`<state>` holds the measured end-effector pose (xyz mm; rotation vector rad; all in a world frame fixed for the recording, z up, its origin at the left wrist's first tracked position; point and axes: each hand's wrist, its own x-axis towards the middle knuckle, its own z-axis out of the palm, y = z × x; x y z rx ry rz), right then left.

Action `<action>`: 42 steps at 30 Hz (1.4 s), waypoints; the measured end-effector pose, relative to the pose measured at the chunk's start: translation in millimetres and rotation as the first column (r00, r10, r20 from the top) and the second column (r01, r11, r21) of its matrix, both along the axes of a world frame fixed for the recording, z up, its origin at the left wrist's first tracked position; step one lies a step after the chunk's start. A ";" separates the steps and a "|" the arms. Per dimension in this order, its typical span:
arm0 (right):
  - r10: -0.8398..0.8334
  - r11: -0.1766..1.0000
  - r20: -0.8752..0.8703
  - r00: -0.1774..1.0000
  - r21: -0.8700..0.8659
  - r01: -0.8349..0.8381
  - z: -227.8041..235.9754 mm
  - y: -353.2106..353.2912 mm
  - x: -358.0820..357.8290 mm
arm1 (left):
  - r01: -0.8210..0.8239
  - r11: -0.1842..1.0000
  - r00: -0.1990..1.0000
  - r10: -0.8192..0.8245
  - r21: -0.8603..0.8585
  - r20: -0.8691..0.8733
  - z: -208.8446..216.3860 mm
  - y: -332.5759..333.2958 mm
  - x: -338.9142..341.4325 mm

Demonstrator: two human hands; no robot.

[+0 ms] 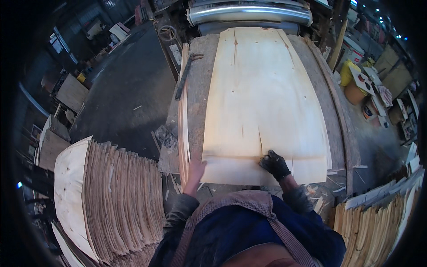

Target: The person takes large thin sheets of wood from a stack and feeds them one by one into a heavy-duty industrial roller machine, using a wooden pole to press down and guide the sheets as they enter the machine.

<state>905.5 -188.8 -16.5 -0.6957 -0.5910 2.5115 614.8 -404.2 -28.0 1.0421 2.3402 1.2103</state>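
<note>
A large pale veneer sheet [267, 102] lies on the worn feed table in front of me. A paler strip of veneer [235, 171] runs across its near end, and a seam shows between the two. A thin dark crack runs up the sheet from that seam. My left hand [195, 171], bare and blurred, is at the sheet's near left edge; its fingers are not clear. My right hand [275, 165], in a black glove, rests on the seam beside the crack. Its fingers are curled together, and whatever is between them is hidden.
Metal rollers [251, 15] span the table's far end. A dark-handled tool [184, 75] lies along the left side. A tall stack of veneer sheets [120, 196] stands at my left, another stack [378, 227] at my right. Buckets [356, 91] stand beyond the table's right side.
</note>
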 end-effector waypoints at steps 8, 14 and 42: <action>-0.201 0.978 -0.121 0.972 0.029 0.206 -4.4 88.9 -72.4 | -0.189 0.892 0.974 0.115 -0.411 -0.198 -11.8 4.2 64.1; -0.079 0.997 -0.210 0.975 0.002 0.082 9.6 98.7 -89.4 | -0.256 0.848 0.966 0.210 -0.465 -0.149 12.9 11.4 63.1; 0.076 0.991 0.140 0.987 -0.123 -0.059 8.1 -80.0 52.5 | -0.335 0.900 0.695 0.036 0.279 0.718 99.4 11.0 6.5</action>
